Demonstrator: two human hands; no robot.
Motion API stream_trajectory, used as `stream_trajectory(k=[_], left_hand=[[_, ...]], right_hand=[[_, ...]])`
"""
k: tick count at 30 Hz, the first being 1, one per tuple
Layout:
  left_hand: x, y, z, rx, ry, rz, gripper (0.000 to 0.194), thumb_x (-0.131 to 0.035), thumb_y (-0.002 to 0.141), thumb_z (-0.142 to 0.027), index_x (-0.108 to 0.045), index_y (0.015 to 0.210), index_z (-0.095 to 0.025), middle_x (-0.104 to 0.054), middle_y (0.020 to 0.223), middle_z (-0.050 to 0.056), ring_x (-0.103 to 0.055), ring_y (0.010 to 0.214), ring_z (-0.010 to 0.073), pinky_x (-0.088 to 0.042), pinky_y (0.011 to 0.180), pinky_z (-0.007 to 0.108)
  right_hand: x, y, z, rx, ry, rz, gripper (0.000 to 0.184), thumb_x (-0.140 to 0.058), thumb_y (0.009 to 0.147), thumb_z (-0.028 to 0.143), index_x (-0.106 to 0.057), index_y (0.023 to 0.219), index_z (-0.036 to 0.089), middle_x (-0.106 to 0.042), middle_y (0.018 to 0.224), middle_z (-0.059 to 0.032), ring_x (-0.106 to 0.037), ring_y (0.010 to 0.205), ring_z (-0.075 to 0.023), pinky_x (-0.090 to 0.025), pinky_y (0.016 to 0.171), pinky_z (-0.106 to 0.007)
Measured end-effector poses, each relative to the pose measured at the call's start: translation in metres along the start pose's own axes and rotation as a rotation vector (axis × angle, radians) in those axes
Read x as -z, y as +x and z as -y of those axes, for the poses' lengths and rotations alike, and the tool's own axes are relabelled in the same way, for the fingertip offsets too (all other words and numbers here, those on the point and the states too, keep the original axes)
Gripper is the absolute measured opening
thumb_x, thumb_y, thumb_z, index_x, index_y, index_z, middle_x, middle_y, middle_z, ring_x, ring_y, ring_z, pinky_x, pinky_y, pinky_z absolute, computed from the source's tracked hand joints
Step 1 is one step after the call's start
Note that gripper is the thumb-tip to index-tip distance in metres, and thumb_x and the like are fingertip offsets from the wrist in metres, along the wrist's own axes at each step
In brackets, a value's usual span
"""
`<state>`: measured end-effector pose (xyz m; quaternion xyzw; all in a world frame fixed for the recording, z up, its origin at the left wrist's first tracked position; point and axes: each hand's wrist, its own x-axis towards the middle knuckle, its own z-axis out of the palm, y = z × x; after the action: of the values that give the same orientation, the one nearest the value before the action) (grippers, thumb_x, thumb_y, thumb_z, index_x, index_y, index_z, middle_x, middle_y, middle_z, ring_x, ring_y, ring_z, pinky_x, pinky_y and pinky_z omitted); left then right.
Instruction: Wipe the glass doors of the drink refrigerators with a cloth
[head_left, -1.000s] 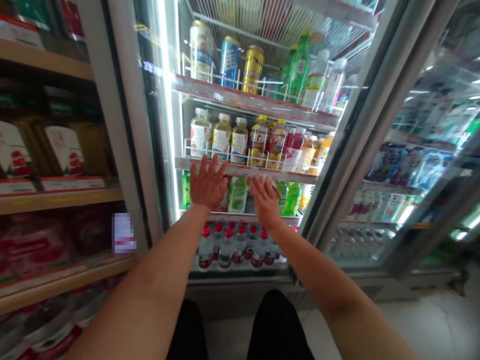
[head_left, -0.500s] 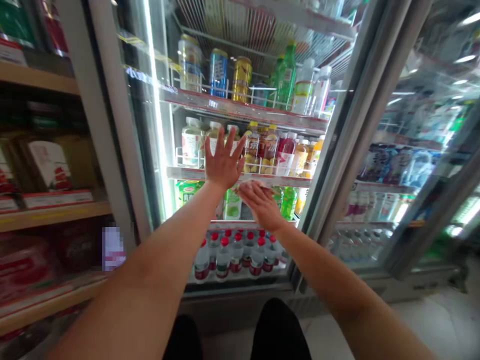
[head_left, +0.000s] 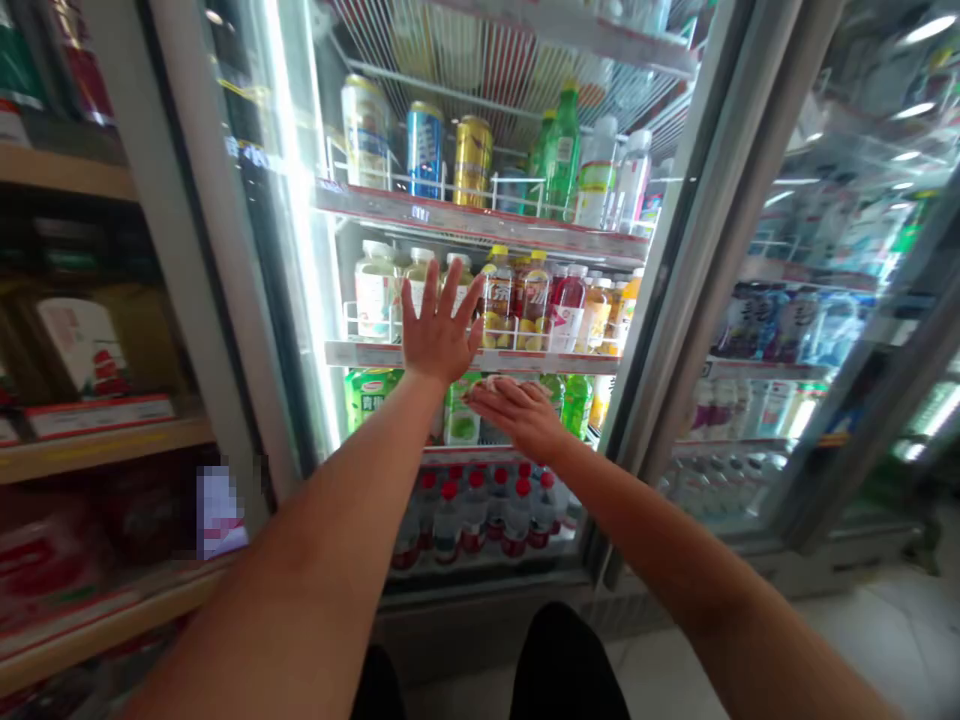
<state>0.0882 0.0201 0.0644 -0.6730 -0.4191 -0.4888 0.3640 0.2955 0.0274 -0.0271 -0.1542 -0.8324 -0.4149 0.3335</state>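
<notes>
L hand (head_left: 439, 340) is spread wide, nothing held. A pale item, poss. cloth (head_left: 495, 381), is part-covered by flattened R hand (head_left: 529, 415), seen just below mid. shelf edge (head_left: 367, 354); grip can't be told. Prob. light, soft, best pinched at rim.

Shop interior. Centre: upright drinks fridge (head_left: 480, 212), grey metal frame, wire-rack shelving, bright white vertical light strip (head_left: 289, 170) on its left side. Left: shelving unit (head_left: 112, 452), light-brown boards, price strips (head_left: 105, 413) on edges, dimmer there. Right: second glass-fronted fridge (head_left: 784, 372), blurry, white light streaks (head_left: 931, 28) top right. Floor (head_left: 889, 610): pale, tiled, lower right.
</notes>
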Motion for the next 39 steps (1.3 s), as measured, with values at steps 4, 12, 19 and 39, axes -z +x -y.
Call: stream_trajectory(k=[4,12,19,39], left_hand=[[0.0,0.0,0.0,0.009,-0.033,-0.007,0.062,-0.051,0.098,-0.038,-0.034,0.158,-0.036,-0.018,0.168,-0.002,-0.003,0.157,0.0286,0.01,0.127,0.058],[0.001,0.0,0.0,0.009,-0.043,-0.013,0.062,-0.052,0.098,-0.036,-0.036,0.157,-0.035,-0.02,0.167,-0.001,-0.004,0.157,0.0285,0.01,0.127,0.059],[-0.002,0.0,0.002,-0.004,-0.04,-0.022,0.062,-0.052,0.098,-0.039,-0.034,0.158,-0.035,-0.018,0.168,-0.001,-0.002,0.157,0.0277,0.011,0.127,0.057],[-0.003,0.0,0.002,0.026,-0.023,0.03,0.059,-0.036,0.101,-0.051,-0.033,0.157,-0.034,-0.01,0.169,-0.008,0.004,0.158,0.0243,0.015,0.127,0.055]], right_hand=[[0.007,0.012,-0.023,-0.355,-0.043,-0.206,0.063,-0.045,0.104,0.017,-0.026,0.16,0.037,-0.053,0.153,0.0027,-0.045,0.143,-0.0225,-0.038,0.115,-0.041],[-0.002,0.014,0.012,-0.005,0.032,-0.005,0.055,-0.048,0.103,0.02,-0.039,0.155,0.036,-0.056,0.15,0.0056,-0.046,0.14,-0.0207,-0.045,0.106,-0.038],[0.004,0.013,-0.01,-0.524,0.013,-0.278,0.052,-0.044,0.103,0.017,-0.045,0.153,0.028,-0.052,0.154,-0.0045,-0.045,0.142,-0.0245,-0.038,0.117,-0.045],[0.009,-0.024,-0.013,-0.199,0.092,-0.043,0.056,-0.048,0.098,0.011,-0.048,0.15,0.031,-0.055,0.151,-0.002,-0.044,0.143,-0.023,-0.041,0.115,-0.045]])
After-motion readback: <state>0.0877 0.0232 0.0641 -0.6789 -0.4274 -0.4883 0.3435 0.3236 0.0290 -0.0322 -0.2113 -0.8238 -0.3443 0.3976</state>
